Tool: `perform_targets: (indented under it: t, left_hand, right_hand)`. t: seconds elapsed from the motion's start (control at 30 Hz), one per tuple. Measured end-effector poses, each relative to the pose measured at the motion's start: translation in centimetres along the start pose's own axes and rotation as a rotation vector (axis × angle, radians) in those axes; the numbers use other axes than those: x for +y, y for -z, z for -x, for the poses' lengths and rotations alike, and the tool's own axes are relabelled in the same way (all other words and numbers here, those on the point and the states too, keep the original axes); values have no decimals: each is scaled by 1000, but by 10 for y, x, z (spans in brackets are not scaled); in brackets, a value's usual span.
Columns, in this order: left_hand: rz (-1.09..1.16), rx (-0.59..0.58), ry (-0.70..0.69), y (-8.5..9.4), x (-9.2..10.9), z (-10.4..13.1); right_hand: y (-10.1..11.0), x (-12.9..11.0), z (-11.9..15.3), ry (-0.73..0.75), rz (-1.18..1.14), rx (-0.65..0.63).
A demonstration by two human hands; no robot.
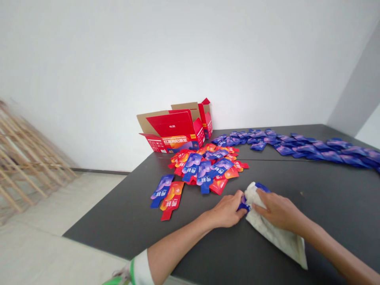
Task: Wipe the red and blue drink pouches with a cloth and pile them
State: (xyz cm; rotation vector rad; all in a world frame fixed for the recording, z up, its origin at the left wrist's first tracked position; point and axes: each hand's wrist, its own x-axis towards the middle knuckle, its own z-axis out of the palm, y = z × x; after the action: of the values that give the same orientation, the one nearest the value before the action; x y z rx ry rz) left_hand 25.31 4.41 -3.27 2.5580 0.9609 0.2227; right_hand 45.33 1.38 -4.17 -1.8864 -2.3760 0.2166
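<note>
Near the front of the dark table, my left hand (228, 210) is closed on the narrow end of a blue pouch (263, 187). My right hand (277, 209) grips a whitish cloth (277, 236) pressed against that same pouch, and the cloth hides much of it. The cloth's loose end hangs down toward the lower right, over the tabletop. Left of my hands, one blue pouch (162, 189) and one red pouch (172, 198) lie side by side, slightly overlapping.
A pile of red and blue pouches (204, 168) lies on the dark table (124, 215) before two open red cartons (178, 132) (207, 118). Rows of blue pouches (299, 146) run along the back right. Wooden poles (29, 154) lean at the far left.
</note>
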Motion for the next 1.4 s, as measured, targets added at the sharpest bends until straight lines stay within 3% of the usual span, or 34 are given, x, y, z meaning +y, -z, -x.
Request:
perform_targets:
  t: [0.1,0.23,0.4,0.57,0.73,0.9,1.1,1.23,1.4]
  left_hand:
    - [1,-9,26,0,0,0]
    - [19,-15,16,1,0,1]
    - [6,8,11,0,0,0]
    - [38,15,-9,-1,-1,0]
    - [4,6,9,0,0,0]
    - [23,-9,-8,1,1,0]
    - [-13,4,27,1,0,0]
    - [66,24,5,-1,-1,0]
    - [106,25,46,-4,-6,-10]
  right_hand:
    - [1,0,0,-81,37,27]
    - [-2,-4,3,118,-52,3]
    - [-3,2,0,-86,-6,11]
    - [-5,-2,3,121,-62,-4]
    - [-3,1,2,-83,21,36]
    - [-5,-3,5,118,-46,14]
    - [1,2,1,-88,31,39]
    - [10,-10,6,102,-17,-11]
    - [21,-10,3,-149,47,57]
